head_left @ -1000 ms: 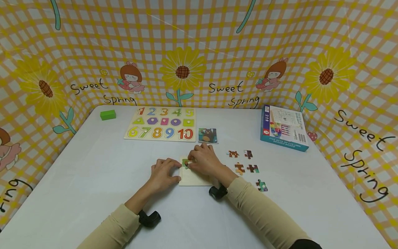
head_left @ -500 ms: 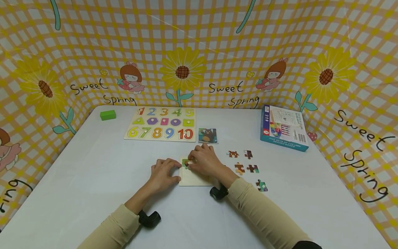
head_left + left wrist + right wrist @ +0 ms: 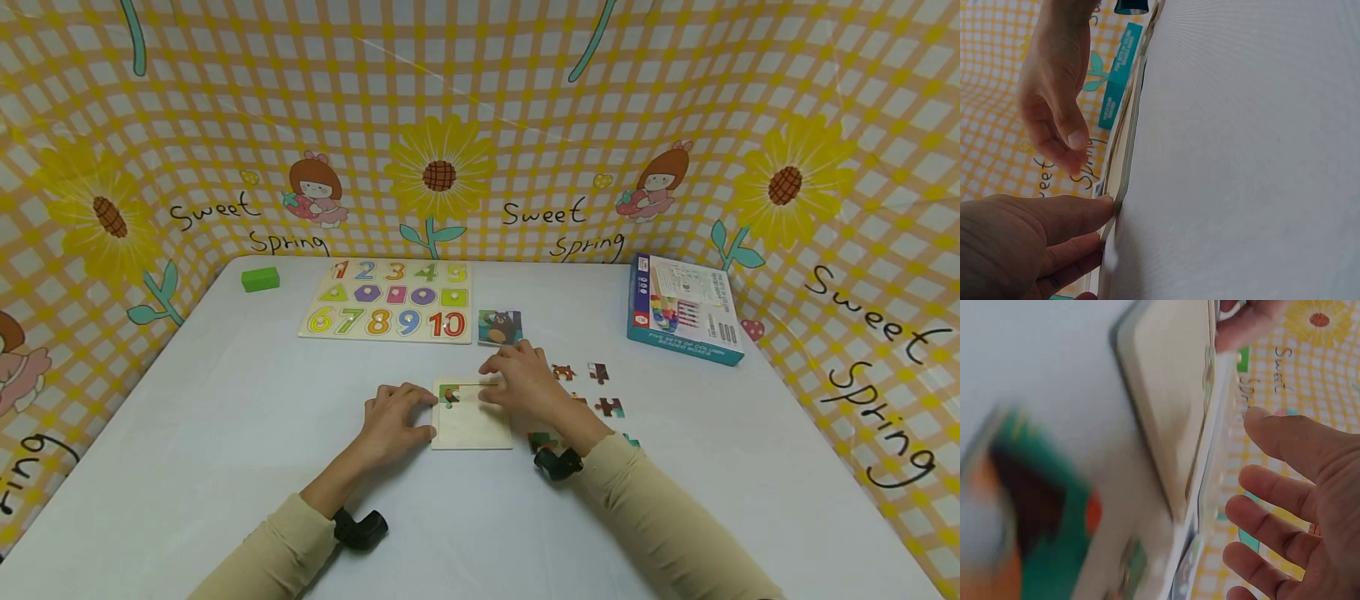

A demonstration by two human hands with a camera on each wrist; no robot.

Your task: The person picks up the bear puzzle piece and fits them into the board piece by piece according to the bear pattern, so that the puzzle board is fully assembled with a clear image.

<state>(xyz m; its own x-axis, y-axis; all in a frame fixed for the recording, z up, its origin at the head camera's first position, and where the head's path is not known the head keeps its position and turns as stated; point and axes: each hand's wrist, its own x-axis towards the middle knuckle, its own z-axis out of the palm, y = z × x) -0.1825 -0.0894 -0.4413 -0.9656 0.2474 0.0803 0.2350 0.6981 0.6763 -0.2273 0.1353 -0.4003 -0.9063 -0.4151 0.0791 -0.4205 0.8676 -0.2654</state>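
A pale wooden puzzle board (image 3: pixel 474 429) lies flat in the middle of the table in the head view. One green and brown puzzle piece (image 3: pixel 448 395) sits in its far left corner. My left hand (image 3: pixel 393 421) rests at the board's left edge, thumb and a fingertip touching its side, also seen in the left wrist view. Over the board's right part is my right hand (image 3: pixel 528 385), fingers spread and holding nothing in the right wrist view. Loose puzzle pieces, such as a brown one (image 3: pixel 597 372), lie to the right, some partly hidden by my right arm.
Beyond the board lies a bear picture card (image 3: pixel 498 325), partly covered by my right fingertips. A number-and-shape board (image 3: pixel 386 300) is at the back, with a green block (image 3: pixel 260 278) left of it. At the back right stands a teal-edged box (image 3: pixel 686 308).
My right hand has drawn back to the right from the board's far left corner, leaving the puzzle piece there uncovered. My left hand stays at the board's edge.
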